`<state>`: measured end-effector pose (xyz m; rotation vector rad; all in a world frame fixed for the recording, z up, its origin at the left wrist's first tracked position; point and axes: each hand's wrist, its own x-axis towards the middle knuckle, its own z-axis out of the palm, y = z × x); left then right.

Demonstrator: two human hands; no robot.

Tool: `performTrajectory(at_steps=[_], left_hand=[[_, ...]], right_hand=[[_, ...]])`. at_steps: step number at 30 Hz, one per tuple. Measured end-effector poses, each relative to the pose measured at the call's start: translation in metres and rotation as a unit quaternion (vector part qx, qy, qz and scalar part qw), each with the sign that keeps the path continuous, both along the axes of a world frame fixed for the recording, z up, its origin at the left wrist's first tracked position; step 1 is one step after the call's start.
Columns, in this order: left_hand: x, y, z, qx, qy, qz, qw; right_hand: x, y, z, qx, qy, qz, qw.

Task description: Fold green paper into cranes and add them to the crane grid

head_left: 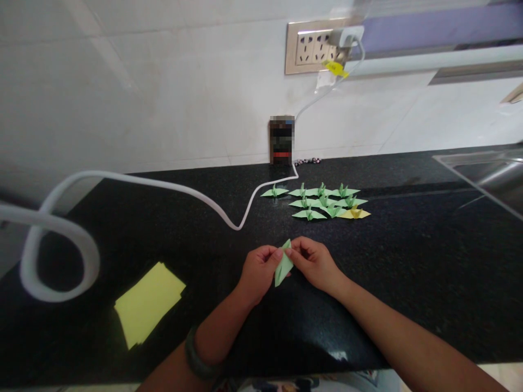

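Between my hands is a small piece of light green origami paper [284,268], folded into a narrow diamond with a crease down its lower half. My left hand [261,270] pinches its left edge with the thumb on top. From the other side, my right hand [314,262] grips the upper right edge between thumb and fingers. The fingers behind the paper are partly hidden. Beyond my hands, several green paper cranes [309,214] stand in rows on the black countertop [229,326]. One yellow paper crane [354,213] sits at the right end of the nearest row.
A stack of yellow paper sheets [149,305] lies to the left. A thick white cable [175,188] loops across the left side to a phone-like device [281,140] against the wall. A wall socket [310,48] holds a white plug. At far right is a metal sink [490,174].
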<state>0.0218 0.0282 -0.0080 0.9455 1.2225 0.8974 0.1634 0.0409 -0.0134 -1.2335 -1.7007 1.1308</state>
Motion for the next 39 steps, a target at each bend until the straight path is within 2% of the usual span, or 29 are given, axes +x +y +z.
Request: performTrajectory(at_steps=[9,16,20,25,39], left_hand=[[-0.0003,-0.0021,0.002,-0.01,0.009,-0.032,0.999],[-0.001,-0.0011,-0.0013,0.043,0.025,-0.012,0.999],[-0.001,-0.0006,-0.0019,0.026,0.01,-0.003,1.0],[0.0004,-0.0008,-0.0017,0.006,-0.017,0.002,1.0],[-0.003,-0.0006,0.0004,0.053,0.034,-0.019,0.998]], right_hand=[[0.002,-0.0003,0.0057,0.004,-0.013,-0.007,1.0],[-0.0009,0.0005,0.0014,-0.025,0.026,-0.011,0.999],[-0.0006,0.0002,0.0015,-0.046,0.048,0.011,0.998],[0.0007,0.0,0.0022,-0.053,0.042,0.005,0.998],[-0.0007,-0.0015,0.0042,-0.064,0.058,0.002,0.996]])
